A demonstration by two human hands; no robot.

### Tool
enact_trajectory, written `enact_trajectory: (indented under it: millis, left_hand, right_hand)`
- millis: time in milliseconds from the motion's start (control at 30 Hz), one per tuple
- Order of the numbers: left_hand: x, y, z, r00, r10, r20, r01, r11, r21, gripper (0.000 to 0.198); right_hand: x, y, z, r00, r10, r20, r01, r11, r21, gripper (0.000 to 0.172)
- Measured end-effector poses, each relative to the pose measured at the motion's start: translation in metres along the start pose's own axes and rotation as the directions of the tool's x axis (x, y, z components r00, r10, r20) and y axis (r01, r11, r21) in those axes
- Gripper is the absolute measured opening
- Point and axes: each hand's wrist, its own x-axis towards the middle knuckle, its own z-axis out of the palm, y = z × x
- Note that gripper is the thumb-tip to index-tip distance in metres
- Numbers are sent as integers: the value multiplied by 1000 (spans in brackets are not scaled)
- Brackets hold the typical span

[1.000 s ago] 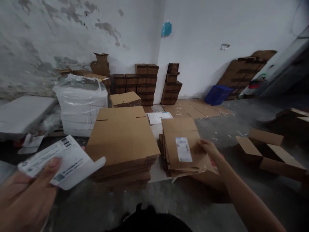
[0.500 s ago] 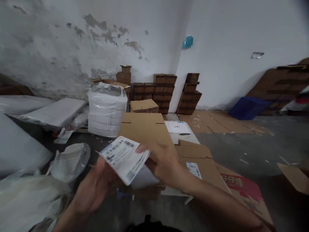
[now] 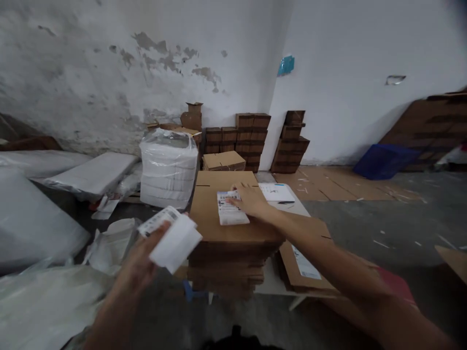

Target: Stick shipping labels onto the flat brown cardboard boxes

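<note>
My left hand (image 3: 146, 255) is closed around a few shipping labels (image 3: 178, 243), printed on one face with a blank white side also showing. It hovers to the left of a stack of flattened cardboard boxes (image 3: 206, 226). On the top box lies a printed shipping label (image 3: 232, 214) with barcodes. My right hand (image 3: 251, 200) grips this label at its upper right, with thumb and fingers on its edge. To the right, another flat cardboard box (image 3: 310, 228) carries a label (image 3: 306, 265) partly covered by my right forearm.
A white table (image 3: 297, 206) supports the cardboard, with a paper sheet (image 3: 272, 192) and a pen (image 3: 286, 202) on it. Plastic-wrapped white material (image 3: 168, 167) stands at left. Brown cartons (image 3: 251, 133) line the wall; a blue bin (image 3: 385, 160) is at right.
My hands have moved apart. The right one has carried a label forward onto the top box, while the left has drawn back left with the other labels.
</note>
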Motion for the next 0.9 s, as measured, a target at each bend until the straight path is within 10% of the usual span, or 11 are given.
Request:
enact_trajectory:
  millis: [200,400,767,900]
  left_hand:
    - [-13,-6,15,993,115,24,-116,922,370,51]
    - [-10,1,33,987,44,155,-97,932,350,51]
    - [-4,2,53,969,-178,173,202,970,-137,38]
    - [-7,0,49,1000,10,1,-10,996,-87,48]
  right_hand:
    - [-42,48,7,968,186,169,-149,967,-208,76]
    - [-94,113,-24,913,361,191,-407,772,489,64]
    - [-100,76,-35,929,370,31,-359,875,325,39]
    - [-102,82,-35,952,293,91,-306,881,362,51]
